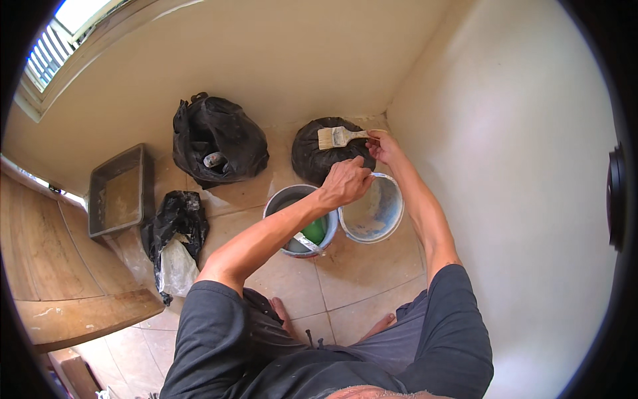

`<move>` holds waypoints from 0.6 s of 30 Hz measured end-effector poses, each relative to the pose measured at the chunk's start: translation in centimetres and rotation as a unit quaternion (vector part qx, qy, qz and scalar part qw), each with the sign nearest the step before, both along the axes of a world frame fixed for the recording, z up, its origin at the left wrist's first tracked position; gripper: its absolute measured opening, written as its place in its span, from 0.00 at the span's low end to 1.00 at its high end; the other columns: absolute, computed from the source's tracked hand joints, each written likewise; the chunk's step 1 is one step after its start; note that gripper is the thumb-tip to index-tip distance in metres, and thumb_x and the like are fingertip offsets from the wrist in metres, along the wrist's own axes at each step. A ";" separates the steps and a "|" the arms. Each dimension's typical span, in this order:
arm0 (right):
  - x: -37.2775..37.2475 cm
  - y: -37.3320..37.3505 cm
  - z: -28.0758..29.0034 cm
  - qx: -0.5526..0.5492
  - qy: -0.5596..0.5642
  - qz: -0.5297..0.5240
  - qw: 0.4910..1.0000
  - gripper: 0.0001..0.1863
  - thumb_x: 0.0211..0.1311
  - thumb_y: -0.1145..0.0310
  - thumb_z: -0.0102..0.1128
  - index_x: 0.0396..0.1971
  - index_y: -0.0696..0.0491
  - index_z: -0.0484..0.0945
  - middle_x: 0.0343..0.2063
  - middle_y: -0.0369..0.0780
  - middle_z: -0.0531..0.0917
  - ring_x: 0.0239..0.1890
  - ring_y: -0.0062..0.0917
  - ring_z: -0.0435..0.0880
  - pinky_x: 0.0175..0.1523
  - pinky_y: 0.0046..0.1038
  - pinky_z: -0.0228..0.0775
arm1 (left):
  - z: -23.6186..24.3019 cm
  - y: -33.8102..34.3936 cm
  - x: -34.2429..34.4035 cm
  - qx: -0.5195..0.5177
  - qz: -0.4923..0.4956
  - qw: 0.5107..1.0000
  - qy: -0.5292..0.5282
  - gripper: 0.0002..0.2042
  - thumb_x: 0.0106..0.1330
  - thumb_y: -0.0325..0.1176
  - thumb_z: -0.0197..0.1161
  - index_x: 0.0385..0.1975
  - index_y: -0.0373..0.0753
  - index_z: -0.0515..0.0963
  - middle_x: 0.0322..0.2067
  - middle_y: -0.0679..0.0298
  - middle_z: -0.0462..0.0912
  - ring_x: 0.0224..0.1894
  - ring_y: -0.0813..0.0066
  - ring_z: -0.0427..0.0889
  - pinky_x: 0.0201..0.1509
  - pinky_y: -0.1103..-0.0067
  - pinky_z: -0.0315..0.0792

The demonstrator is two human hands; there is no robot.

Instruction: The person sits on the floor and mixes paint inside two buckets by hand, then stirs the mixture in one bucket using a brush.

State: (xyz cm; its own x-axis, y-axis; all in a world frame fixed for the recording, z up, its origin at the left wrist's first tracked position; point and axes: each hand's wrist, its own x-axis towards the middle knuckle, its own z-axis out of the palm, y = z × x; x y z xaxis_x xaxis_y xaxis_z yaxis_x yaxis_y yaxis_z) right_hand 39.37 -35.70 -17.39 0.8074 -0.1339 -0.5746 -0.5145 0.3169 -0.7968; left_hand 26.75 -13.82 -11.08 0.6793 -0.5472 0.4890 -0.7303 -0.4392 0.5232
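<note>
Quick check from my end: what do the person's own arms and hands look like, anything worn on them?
Both arms are bare from the short dark grey sleeves down. The left hand and right hand are ungloved, with no watch, ring or band that I can see. Dark grey shorts show below. No markings are discernible at this size.

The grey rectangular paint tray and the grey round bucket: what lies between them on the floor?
In the head view, a crumpled black plastic bag over a whitish sack lies between them.
</note>
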 end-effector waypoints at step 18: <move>-1.1 -3.3 -1.4 0.003 -0.007 0.050 0.999 0.12 0.67 0.69 0.57 0.44 0.59 0.79 0.39 0.45 0.84 0.39 0.33 0.86 0.45 0.30 0.83 | -0.9 -0.5 -0.3 -0.024 0.011 0.999 -0.019 0.15 0.62 0.42 0.64 0.23 0.35 0.80 0.29 0.54 0.77 0.33 0.53 0.81 0.35 0.61 0.76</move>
